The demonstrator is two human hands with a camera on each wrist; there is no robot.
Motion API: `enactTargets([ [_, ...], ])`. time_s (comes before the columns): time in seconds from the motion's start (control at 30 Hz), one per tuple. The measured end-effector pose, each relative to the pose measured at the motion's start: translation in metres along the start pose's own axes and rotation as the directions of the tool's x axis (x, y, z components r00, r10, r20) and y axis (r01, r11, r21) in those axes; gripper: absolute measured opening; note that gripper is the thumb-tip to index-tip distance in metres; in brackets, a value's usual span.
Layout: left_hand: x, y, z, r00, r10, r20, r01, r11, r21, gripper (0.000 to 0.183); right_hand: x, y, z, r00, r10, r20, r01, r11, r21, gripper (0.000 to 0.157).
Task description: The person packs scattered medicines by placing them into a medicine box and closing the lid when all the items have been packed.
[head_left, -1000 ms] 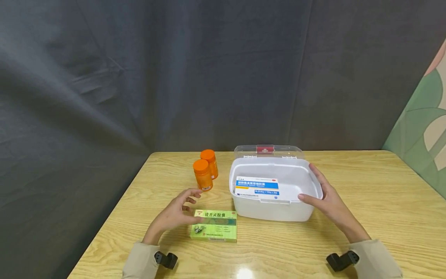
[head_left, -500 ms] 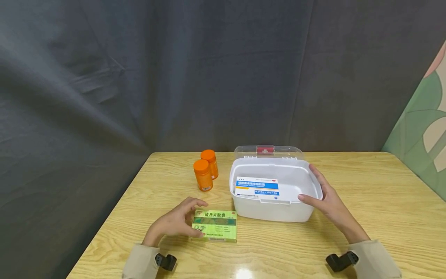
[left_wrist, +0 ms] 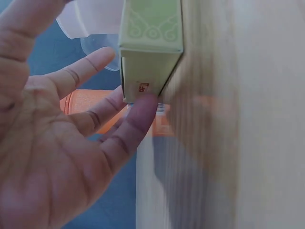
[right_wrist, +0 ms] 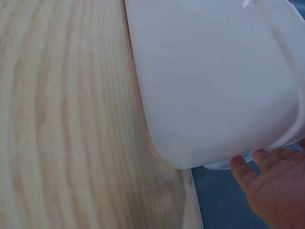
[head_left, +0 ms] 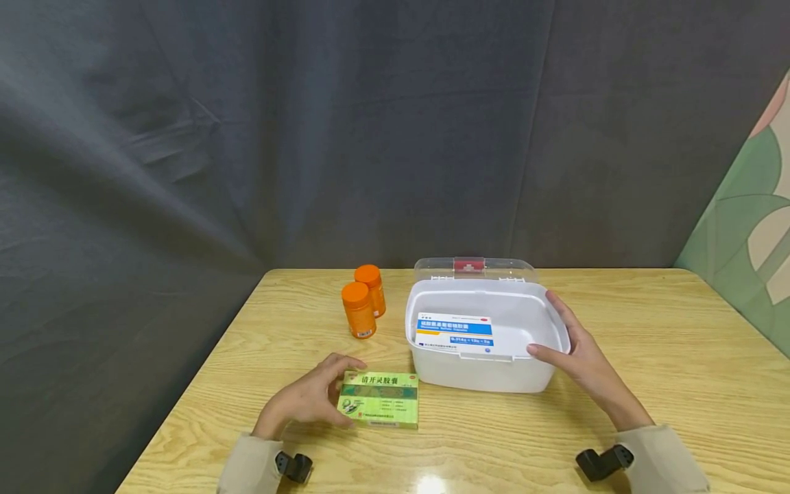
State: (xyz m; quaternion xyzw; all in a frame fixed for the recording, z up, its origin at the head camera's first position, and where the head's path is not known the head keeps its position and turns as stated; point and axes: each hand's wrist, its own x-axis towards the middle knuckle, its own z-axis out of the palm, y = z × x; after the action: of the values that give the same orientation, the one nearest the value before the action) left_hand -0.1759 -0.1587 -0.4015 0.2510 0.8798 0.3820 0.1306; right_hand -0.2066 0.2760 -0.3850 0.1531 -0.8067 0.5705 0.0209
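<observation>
A flat green medicine carton [head_left: 379, 401] with Chinese print lies on the table in the head view. My left hand [head_left: 311, 394] spans the carton's left end, thumb by the near corner and fingers by the far corner. In the left wrist view its fingers [left_wrist: 133, 121] are spread, one fingertip right at the carton's end face. My right hand [head_left: 577, 350] holds the right side of a white first-aid box [head_left: 481, 374], thumb over the rim and fingers along the outer wall. Inside that box lies a blue and white medicine carton [head_left: 453, 333].
Two orange bottles [head_left: 359, 312] with orange caps stand behind the green carton, one partly behind the other. The first-aid box's clear lid [head_left: 503, 267], with a red cross label, is raised at the back. A dark curtain [head_left: 395, 137] hangs behind the wooden table [head_left: 494, 439].
My left hand has come down from over the green carton's left part to around its left end, the thumb shifting toward the near edge. My right hand stays at the first-aid box.
</observation>
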Motion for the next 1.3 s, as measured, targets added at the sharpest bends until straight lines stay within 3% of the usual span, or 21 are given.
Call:
enactTargets([
  [0.2,-0.002,-0.001,-0.001,0.999,-0.001,0.047,0.001,1.000,-0.003,0.084,-0.001,0.000,0.001,1.000,-0.002,0.001,0.002,1.000,0.005,0.086],
  [0.43,-0.001,-0.004,0.000,0.998,-0.006,0.067,0.011,0.996,-0.086,0.080,0.000,0.001,0.002,1.000,-0.022,-0.001,0.022,1.000,-0.004,0.088],
  [0.7,-0.002,-0.005,0.001,0.999,0.004,0.041,0.000,0.996,-0.089,0.077,-0.001,0.000,0.002,1.000,-0.022,0.003,0.022,0.999,0.023,0.088],
  [0.93,-0.008,0.002,-0.001,0.999,0.005,-0.039,-0.005,1.000,0.001,0.072,-0.002,-0.002,0.002,1.000,-0.023,0.001,0.023,1.000,0.020,0.087],
  [1.17,-0.013,0.022,-0.007,0.997,0.051,-0.062,-0.060,0.986,-0.156,0.065,-0.001,-0.002,0.001,1.000,-0.012,-0.001,0.012,1.000,0.014,0.086],
  [1.3,-0.012,0.012,-0.008,0.996,0.067,-0.063,-0.079,0.975,-0.208,0.064,-0.002,-0.003,0.001,1.000,0.007,-0.002,-0.007,1.000,0.016,0.086],
])
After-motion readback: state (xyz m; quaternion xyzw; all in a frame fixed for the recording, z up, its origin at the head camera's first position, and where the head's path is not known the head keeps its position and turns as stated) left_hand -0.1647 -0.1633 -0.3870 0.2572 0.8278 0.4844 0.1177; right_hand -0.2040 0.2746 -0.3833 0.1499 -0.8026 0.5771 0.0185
